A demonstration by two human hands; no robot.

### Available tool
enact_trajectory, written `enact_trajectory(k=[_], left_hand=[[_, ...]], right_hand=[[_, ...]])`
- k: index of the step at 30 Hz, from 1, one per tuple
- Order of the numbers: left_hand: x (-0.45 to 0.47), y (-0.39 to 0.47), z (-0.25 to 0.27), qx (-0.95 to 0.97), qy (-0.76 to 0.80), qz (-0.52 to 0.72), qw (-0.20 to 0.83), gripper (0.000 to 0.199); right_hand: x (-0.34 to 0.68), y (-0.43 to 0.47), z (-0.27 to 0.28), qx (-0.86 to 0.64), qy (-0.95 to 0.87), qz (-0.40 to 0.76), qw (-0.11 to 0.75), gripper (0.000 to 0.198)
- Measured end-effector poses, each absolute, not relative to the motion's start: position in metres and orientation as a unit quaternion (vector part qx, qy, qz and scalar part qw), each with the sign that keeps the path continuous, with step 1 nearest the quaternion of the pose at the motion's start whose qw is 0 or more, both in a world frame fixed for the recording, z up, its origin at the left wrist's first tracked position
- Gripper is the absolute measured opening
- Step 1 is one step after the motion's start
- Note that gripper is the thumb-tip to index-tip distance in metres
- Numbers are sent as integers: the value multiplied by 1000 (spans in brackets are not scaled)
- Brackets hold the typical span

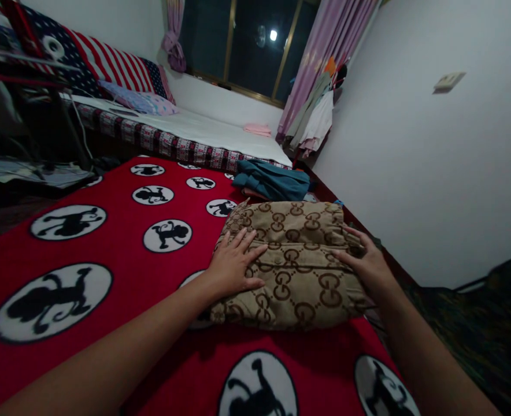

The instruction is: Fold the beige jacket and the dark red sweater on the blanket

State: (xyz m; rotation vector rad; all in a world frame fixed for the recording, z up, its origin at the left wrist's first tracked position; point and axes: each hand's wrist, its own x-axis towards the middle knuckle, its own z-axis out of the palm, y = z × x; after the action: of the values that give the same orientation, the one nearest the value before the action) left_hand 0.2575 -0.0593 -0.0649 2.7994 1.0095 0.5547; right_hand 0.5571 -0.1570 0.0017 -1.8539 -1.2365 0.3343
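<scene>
A folded tan jacket [290, 289] with a brown interlocking-letter pattern and a buttoned front strip lies on a red blanket [121, 277]. My left hand [233, 263] rests flat on its left part, fingers spread. At the opposite side, my right hand [368, 263] grips the right edge, with the thumb on top; its lower fingers are hidden behind the fabric. Just beyond the jacket sits a folded teal garment [273, 180].
A second bed with a white mattress [203, 130] stands under the window, with a pillow [140, 99] and a folded pink cloth [258, 130] on it. Clothes [318, 118] hang by the curtain. A white wall [411, 162] borders the right side; a cluttered desk [25, 115] stands left.
</scene>
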Motion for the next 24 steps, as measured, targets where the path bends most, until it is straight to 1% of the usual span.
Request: enact_trajectory(k=[1, 3, 4, 5, 6, 8, 10, 11, 12, 13, 15, 16, 18, 19, 20, 22, 23, 24], left_hand=[[260, -59, -65, 922, 337, 182, 56, 84], [265, -60, -63, 920, 348, 171, 49, 82], [269, -60, -63, 921, 352, 163, 46, 82], [272, -60, -62, 921, 356, 154, 43, 82], [274, -61, -61, 921, 359, 147, 42, 83], [278, -62, -60, 921, 361, 141, 44, 84], [278, -62, -61, 919, 357, 158, 50, 85], [276, -61, -61, 918, 350, 176, 59, 85], [274, -60, -60, 919, 335, 194, 75, 82], [271, -58, -59, 920, 312, 214, 103, 73], [262, -51, -57, 902, 276, 277, 181, 46], [257, -47, -56, 876, 281, 325, 217, 37], [247, -35, -58, 801, 344, 423, 247, 32], [242, -30, -61, 765, 387, 454, 242, 30], [238, -24, -65, 741, 426, 464, 233, 34], [232, -16, -74, 726, 475, 443, 225, 50], [230, -14, -78, 726, 487, 430, 226, 57], [229, -13, -81, 725, 493, 425, 225, 62]], right_hand=[[558, -154, -2, -768, -509, 105, 375, 69], [554, -143, -5, -823, -527, 30, 210, 54], [549, -137, -3, -836, -532, -17, 133, 48], [540, -129, 2, -834, -542, -66, 82, 46], [530, -121, 8, -818, -561, -113, 68, 46], [505, -103, 19, -757, -617, -181, 115, 46], [484, -83, 18, -702, -663, -193, 175, 47], [477, -74, 10, -692, -674, -181, 185, 48], [473, -65, -3, -697, -677, -157, 175, 49], [471, -57, -18, -714, -675, -116, 146, 50], [475, -45, -48, -740, -668, -19, 74, 52], [479, -41, -60, -745, -665, 10, 49, 52], [484, -35, -67, -748, -663, 28, 25, 52], [484, -33, -62, -750, -661, 24, 16, 50], [481, -30, -52, -754, -656, 21, 5, 47], [468, -25, -25, -763, -647, 9, -18, 39], [458, -23, -11, -761, -649, -10, -4, 37], [448, -21, -1, -749, -661, -36, 34, 36]])
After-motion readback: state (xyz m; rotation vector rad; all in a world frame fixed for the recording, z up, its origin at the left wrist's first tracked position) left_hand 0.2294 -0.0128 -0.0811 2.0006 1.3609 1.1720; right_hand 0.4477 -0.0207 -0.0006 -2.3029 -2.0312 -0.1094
